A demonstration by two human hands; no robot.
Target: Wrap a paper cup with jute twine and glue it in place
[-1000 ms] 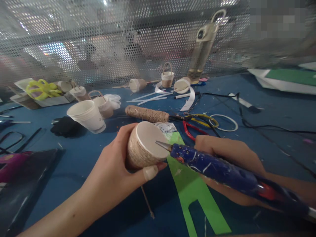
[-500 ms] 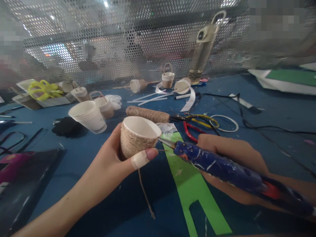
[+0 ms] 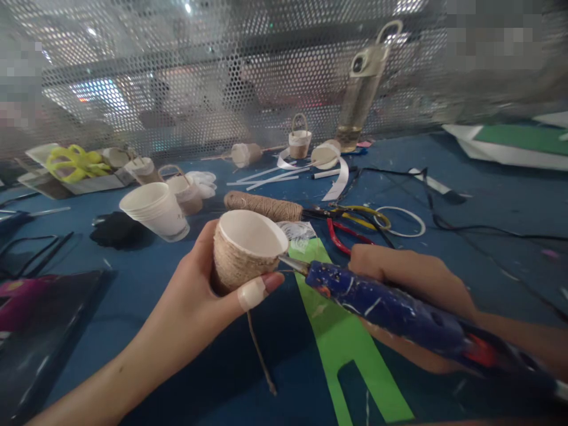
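Note:
My left hand is wrapped round a paper cup whose outside is wound with brown twine. The cup tilts so that its white inside shows. White tape circles the left thumb, and a loose end of twine hangs below it. In my right hand is a blue glue gun, streaked with dried glue. Its metal nozzle touches, or nearly touches, the cup's right side just under the rim. The fingers behind the gun are partly hidden.
Beneath lies a green cut sheet. Beyond are a twine spool, red-handled pliers, stacked paper cups, yellow scissors and small twine-wrapped baskets. A bottle stands by the mesh panel. A black cable runs right.
The glue gun's nozzle has moved slightly left and down along the cup's side below the rim. The left hand and cup have barely shifted.

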